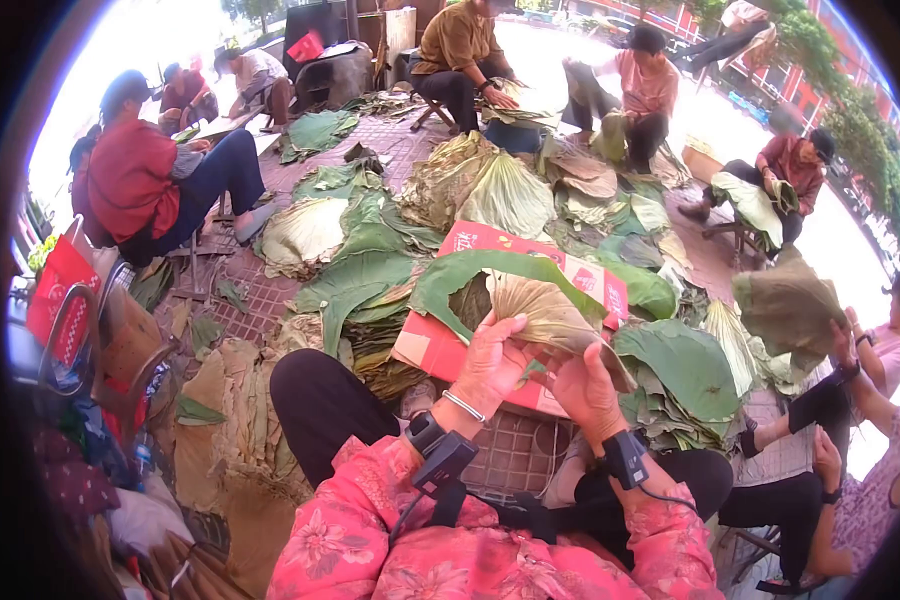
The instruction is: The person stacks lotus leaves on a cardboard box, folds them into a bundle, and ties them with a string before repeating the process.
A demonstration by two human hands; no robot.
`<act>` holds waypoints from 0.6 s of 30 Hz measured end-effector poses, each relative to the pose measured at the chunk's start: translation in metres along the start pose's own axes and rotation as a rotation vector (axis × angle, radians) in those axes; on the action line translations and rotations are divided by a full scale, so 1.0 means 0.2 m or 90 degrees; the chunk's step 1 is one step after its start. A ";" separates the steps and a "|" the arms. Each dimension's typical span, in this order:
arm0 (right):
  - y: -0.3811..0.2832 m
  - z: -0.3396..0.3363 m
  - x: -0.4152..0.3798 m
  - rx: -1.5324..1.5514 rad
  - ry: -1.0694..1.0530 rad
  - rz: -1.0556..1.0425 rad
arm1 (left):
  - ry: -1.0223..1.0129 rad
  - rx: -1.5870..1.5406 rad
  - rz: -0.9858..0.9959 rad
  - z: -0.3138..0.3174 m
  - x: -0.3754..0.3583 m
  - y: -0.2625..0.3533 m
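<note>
A folded, tan dried lotus leaf [542,308] is held up in front of me, its veins fanning outward. My left hand [488,365] is closed on its lower left edge, thumb and fingers pinching it. At the leaf's lower right side, my right hand [585,392] has its fingers bent against it. Beneath lies a red cardboard box [432,345] with white print. A long curved green leaf piece [450,290] rests across the box, just behind the held leaf.
Heaps of green and dry leaves [370,265] spread over the tiled ground [235,310]. Flattened brown leaves [240,400] are stacked at my left, near bags and a chair [95,320]. To my right sits a green leaf pile [685,365]. Several people sit around on stools, some handling leaves.
</note>
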State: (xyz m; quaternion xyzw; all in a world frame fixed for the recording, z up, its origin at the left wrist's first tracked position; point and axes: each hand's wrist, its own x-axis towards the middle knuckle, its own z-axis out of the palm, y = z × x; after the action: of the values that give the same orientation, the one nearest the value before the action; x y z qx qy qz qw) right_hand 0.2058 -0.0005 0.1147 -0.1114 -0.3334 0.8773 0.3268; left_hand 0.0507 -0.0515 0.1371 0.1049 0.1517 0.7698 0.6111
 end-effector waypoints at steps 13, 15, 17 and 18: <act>-0.61 0.05 0.42 0.031 0.029 -0.208 | -0.120 0.278 0.142 0.22 0.54 0.31; -0.56 0.05 0.43 0.062 -0.005 -0.183 | -0.113 0.283 0.140 0.19 0.55 0.30; -0.43 -0.06 0.46 0.112 -0.004 -0.165 | -0.069 0.280 0.170 0.13 0.50 0.25; -0.35 -0.09 0.45 0.125 0.006 -0.163 | -0.039 0.286 0.157 0.06 0.48 0.23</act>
State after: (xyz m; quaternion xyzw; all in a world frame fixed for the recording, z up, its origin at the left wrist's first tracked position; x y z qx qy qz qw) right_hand 0.1793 0.1063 0.1498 -0.0397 -0.2556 0.8564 0.4469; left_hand -0.0084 0.0341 0.1622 0.2787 0.2864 0.7821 0.4781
